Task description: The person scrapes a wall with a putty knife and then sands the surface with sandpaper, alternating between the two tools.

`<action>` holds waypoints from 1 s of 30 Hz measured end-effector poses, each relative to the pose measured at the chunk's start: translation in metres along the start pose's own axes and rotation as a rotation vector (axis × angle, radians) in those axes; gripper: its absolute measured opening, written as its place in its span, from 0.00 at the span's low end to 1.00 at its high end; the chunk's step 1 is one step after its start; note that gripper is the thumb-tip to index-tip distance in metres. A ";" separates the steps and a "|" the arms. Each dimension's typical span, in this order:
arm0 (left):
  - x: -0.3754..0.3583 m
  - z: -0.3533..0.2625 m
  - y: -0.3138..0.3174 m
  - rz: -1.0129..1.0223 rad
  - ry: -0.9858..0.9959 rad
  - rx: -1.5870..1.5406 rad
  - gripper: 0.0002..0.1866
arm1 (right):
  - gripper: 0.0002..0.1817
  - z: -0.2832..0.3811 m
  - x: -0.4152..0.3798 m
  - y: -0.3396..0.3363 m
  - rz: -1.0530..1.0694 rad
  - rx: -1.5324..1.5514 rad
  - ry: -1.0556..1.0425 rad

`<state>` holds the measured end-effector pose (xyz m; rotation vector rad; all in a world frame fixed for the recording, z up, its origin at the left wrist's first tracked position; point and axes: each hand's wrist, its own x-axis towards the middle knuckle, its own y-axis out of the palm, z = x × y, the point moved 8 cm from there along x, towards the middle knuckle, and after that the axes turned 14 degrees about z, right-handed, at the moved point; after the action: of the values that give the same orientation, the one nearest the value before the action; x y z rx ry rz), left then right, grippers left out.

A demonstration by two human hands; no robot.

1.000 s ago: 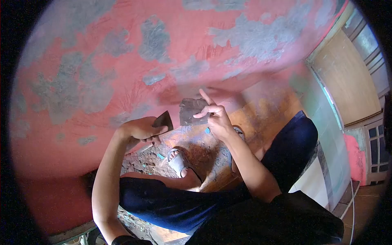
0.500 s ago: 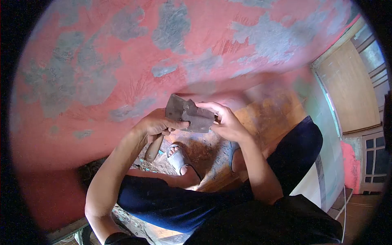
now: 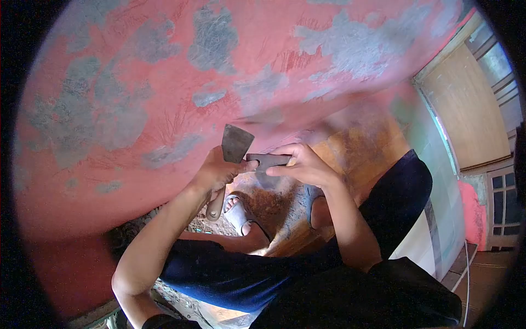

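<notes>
My left hand (image 3: 218, 169) is closed around a putty knife, its broad grey blade (image 3: 237, 143) pointing up and its handle (image 3: 216, 205) sticking out below the fist. Between the two hands is a small, flat, dark grey piece (image 3: 268, 161). The thumb of my left hand touches its left end. Fingers and thumb of my right hand (image 3: 304, 164) pinch its right end. Both hands are held in front of the pink wall, above my feet.
The pink wall (image 3: 170, 98) has grey bare patches. Below are my sandalled foot (image 3: 239, 215) and a stained orange-brown floor (image 3: 276, 205). A wooden panel (image 3: 466, 104) and a paned door (image 3: 503, 203) stand at the right. Debris lies along the wall's foot.
The putty knife's blade and the flat piece, overlapping before, are now apart. The flat piece has turned and appears narrower. The knife's handle has shifted slightly right.
</notes>
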<state>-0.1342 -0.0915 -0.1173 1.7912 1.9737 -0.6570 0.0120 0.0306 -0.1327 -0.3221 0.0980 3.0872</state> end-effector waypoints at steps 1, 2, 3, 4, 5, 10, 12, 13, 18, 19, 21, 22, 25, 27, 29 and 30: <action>0.000 -0.001 -0.002 -0.045 0.026 0.035 0.31 | 0.24 -0.001 -0.001 -0.002 0.005 0.006 0.014; 0.000 0.001 -0.001 -0.043 0.026 0.036 0.31 | 0.24 -0.001 -0.003 -0.004 0.002 0.007 0.013; -0.004 -0.005 0.000 -0.071 0.047 0.035 0.30 | 0.23 0.002 -0.005 -0.006 -0.015 0.034 -0.010; -0.006 -0.009 0.001 -0.099 0.069 0.034 0.29 | 0.22 0.005 -0.007 -0.008 -0.030 0.061 -0.035; -0.005 -0.008 0.003 -0.098 0.070 0.035 0.29 | 0.22 0.007 -0.007 -0.007 -0.031 0.060 -0.035; -0.003 -0.017 0.011 -0.039 0.180 -0.103 0.25 | 0.18 0.008 -0.005 0.000 -0.105 0.351 -0.114; -0.001 -0.015 0.008 -0.050 0.132 -0.055 0.24 | 0.17 -0.001 0.004 0.005 -0.127 0.555 -0.219; -0.001 -0.014 0.007 -0.060 0.083 -0.007 0.22 | 0.16 -0.005 0.007 0.005 -0.150 0.762 -0.325; -0.008 -0.026 0.010 -0.103 0.118 -0.047 0.19 | 0.14 0.002 0.011 0.020 -0.171 0.833 -0.375; -0.011 -0.030 0.009 -0.122 0.143 -0.073 0.18 | 0.14 0.003 0.012 0.020 -0.179 0.815 -0.364; -0.009 -0.032 0.010 -0.101 0.144 -0.100 0.18 | 0.15 0.000 0.012 0.017 -0.190 0.796 -0.352; -0.008 -0.032 0.011 -0.082 0.146 -0.126 0.18 | 0.16 -0.004 0.013 0.015 -0.198 0.748 -0.337; -0.002 -0.028 0.000 -0.084 0.124 -0.046 0.18 | 0.16 -0.005 0.014 0.014 -0.218 0.690 -0.325; 0.000 -0.027 -0.004 -0.065 0.130 -0.046 0.19 | 0.15 0.000 0.016 0.017 -0.228 0.678 -0.330; -0.001 -0.028 -0.008 -0.044 0.133 -0.046 0.19 | 0.14 0.004 0.017 0.019 -0.290 0.652 -0.309; -0.006 -0.032 -0.010 -0.078 0.069 0.181 0.19 | 0.14 0.003 0.021 0.021 -0.290 0.646 -0.308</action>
<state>-0.1432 -0.0786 -0.0873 1.8720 2.0975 -0.8332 -0.0099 0.0106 -0.1330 0.1528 0.9116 2.5900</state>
